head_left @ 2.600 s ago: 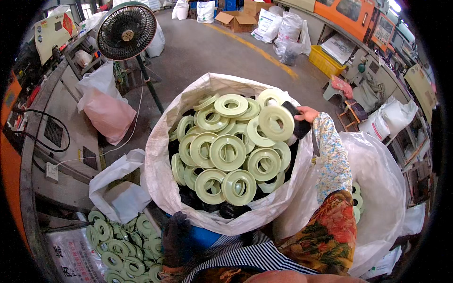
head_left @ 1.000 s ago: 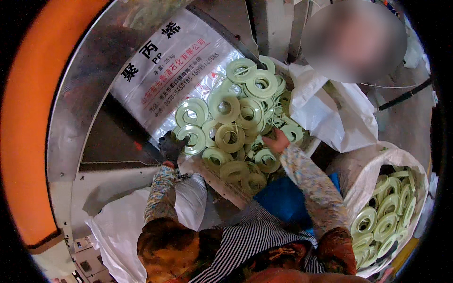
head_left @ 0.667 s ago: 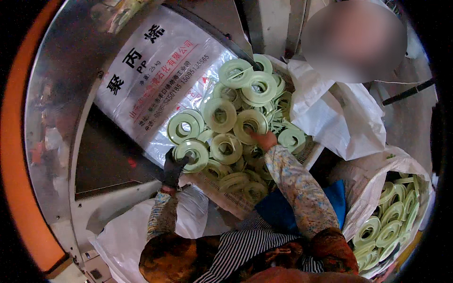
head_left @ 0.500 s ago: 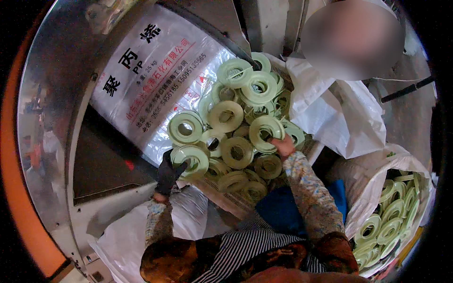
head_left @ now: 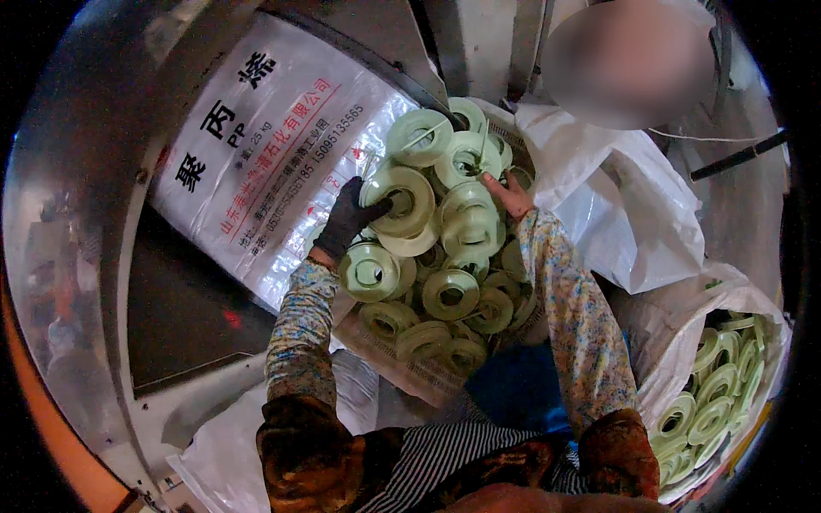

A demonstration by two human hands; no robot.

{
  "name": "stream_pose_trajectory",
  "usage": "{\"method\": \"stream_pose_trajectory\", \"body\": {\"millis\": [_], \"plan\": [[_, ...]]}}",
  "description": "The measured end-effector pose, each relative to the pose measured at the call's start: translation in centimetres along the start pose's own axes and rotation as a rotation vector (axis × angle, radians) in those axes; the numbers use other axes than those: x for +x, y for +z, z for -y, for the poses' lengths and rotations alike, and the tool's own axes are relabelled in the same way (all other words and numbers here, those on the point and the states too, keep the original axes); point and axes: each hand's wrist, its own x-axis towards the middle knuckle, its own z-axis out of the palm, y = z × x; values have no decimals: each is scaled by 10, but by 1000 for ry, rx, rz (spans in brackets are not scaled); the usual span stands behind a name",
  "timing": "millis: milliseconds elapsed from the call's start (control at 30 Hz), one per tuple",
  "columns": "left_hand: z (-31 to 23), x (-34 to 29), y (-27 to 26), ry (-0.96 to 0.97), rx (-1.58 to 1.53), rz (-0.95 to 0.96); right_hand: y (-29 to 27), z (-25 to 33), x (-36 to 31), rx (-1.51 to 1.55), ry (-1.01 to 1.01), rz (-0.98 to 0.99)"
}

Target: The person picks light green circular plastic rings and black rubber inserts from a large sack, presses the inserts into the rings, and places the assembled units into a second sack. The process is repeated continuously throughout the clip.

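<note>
Pale green flanged plastic rings (head_left: pixel 434 295) lie piled in a beige container (head_left: pixel 385 363) in front of me. My left hand (head_left: pixel 349 218), in a black glove, is closed on the rim of a larger plastic ring (head_left: pixel 421 190), its thumb reaching toward the centre hole. That ring sits over others at the pile's left side. At the far right of the pile my bare right hand (head_left: pixel 510 197) has its thumb and fingers on the edge of another plastic ring (head_left: pixel 446 161). A thin strip of plastic stands up by that ring. The fingers' undersides are hidden.
A printed white sack (head_left: pixel 274 154) covers the sloping surface on the left. Crumpled white sheeting (head_left: pixel 633 222) lies right of the container. An open white sack (head_left: pixel 663 329) at the lower right holds many similar rings. Blue cloth (head_left: pixel 513 385) lies before me.
My left hand has moved up and right, from a ring at the pile's lower left to a larger one. My right hand has moved farther away, to a ring near the back.
</note>
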Motion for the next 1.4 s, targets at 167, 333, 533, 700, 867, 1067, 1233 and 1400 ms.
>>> {"method": "stream_pose_trajectory", "body": {"millis": [167,333,533,700,867,1067,1233,1400], "plan": [[-39,5,5,32,114,146,0,-61,36,10,-267,165],[-1,-36,20,-103,-297,-9,19,-25,-21,0,-188,152],[-38,-38,27,10,-131,70,30,-50,43,272,-21,49],[-52,-50,14,-131,-246,229,25,-57,33,182,-168,193],[-67,-58,25,-194,-462,217,27,-66,27,288,-274,213],[-77,-72,35,-257,-648,252,28,-79,-9,524,-139,55],[-124,-110,35,-182,-565,193,-1,-27,-93,573,-69,95],[-155,-160,21,-123,-542,155,21,-63,-124,418,-259,42]]}}
